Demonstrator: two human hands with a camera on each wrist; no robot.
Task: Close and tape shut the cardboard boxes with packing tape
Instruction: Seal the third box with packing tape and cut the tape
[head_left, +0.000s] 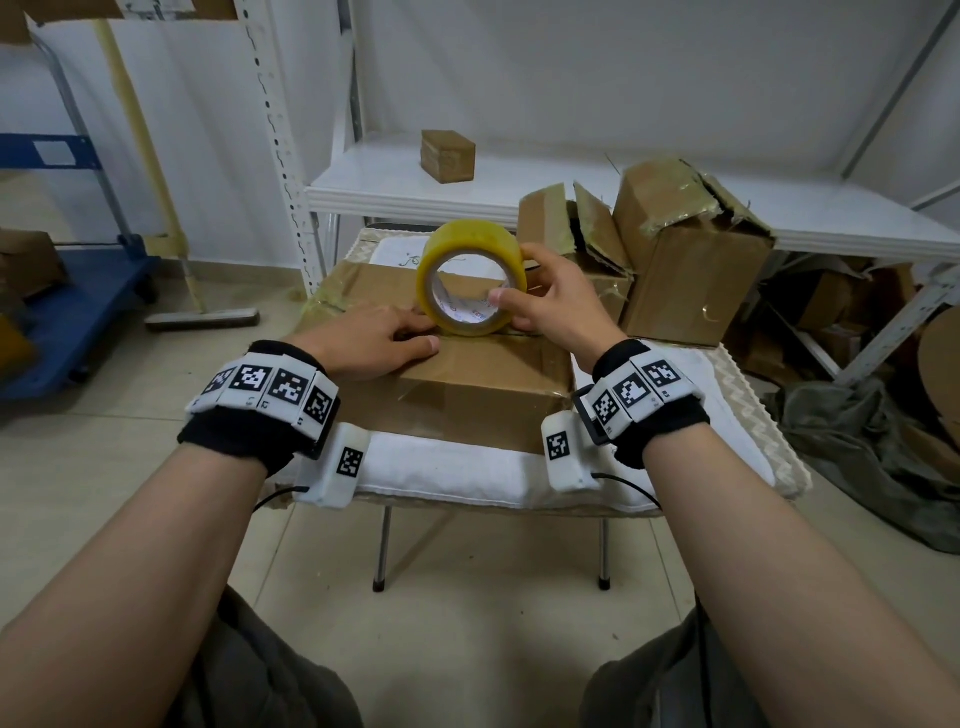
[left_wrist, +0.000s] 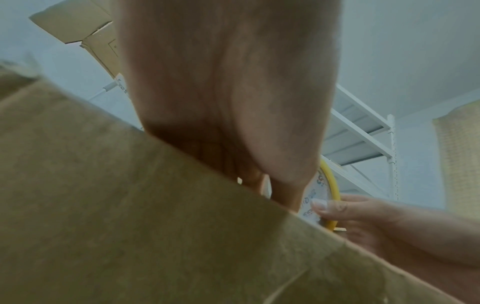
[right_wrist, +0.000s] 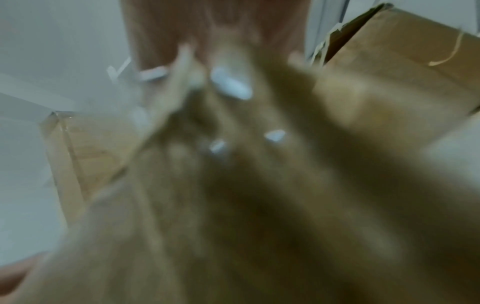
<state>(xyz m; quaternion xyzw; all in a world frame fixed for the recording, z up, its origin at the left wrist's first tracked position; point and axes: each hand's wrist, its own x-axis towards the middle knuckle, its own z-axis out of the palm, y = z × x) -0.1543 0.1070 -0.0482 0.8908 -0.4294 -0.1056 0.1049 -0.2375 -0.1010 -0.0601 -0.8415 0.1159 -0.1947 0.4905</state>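
Note:
A closed cardboard box (head_left: 467, 384) lies on a small white-padded table (head_left: 467, 475) in front of me. My left hand (head_left: 379, 343) lies flat on the box top, fingers straight, pressing beside the roll. My right hand (head_left: 550, 301) grips a yellow roll of packing tape (head_left: 470, 275), which stands on edge on the box top; the thumb is hooked into the core. In the left wrist view the box (left_wrist: 130, 226) fills the foreground, with the roll (left_wrist: 330, 185) and the right hand's thumb (left_wrist: 327, 203) behind my palm. The right wrist view is blurred.
Two torn open cardboard boxes (head_left: 691, 260) stand at the table's back right against a white shelf (head_left: 519, 192) that carries a small box (head_left: 448, 156). A blue cart (head_left: 67, 312) stands on the floor at left. Cardboard scraps and cloth (head_left: 857, 431) lie at right.

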